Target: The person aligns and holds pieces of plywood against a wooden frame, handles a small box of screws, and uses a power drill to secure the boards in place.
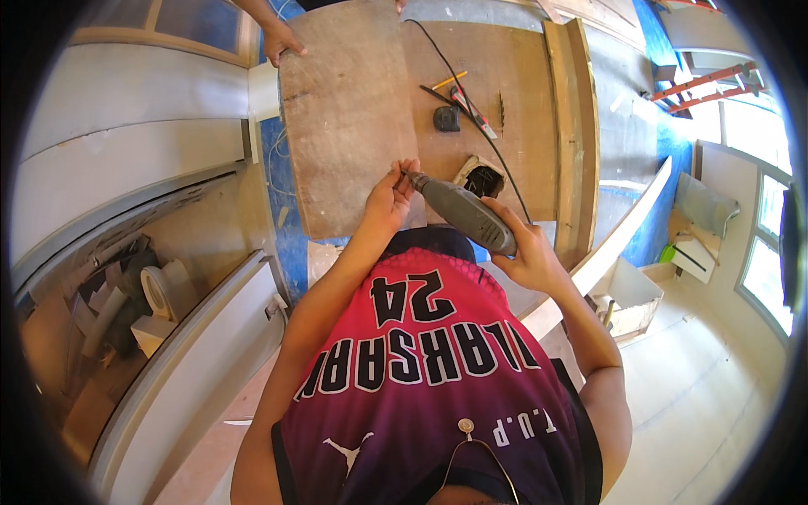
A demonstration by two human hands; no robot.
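My right hand (528, 257) is wrapped round the rear grip of a grey power drill (463, 212), which lies across in front of me with its chuck pointing to the upper left. At the drill's front end, the fingers of my left hand (390, 198) are pinched together. What they hold is too small to make out. Both hands are above the near edge of a thin plywood sheet (349, 126), which lies over a wider brown board (526, 93). A torn box (481, 177) of small dark pieces sits just beyond the drill.
A black tape measure (446, 119), a yellow pencil (449, 80) and a red-and-black hand tool (475, 113) lie on the board. A black cord (471, 97) crosses it. Another person's hand (283, 40) rests on the sheet's far left corner. Long timber (575, 143) borders the right.
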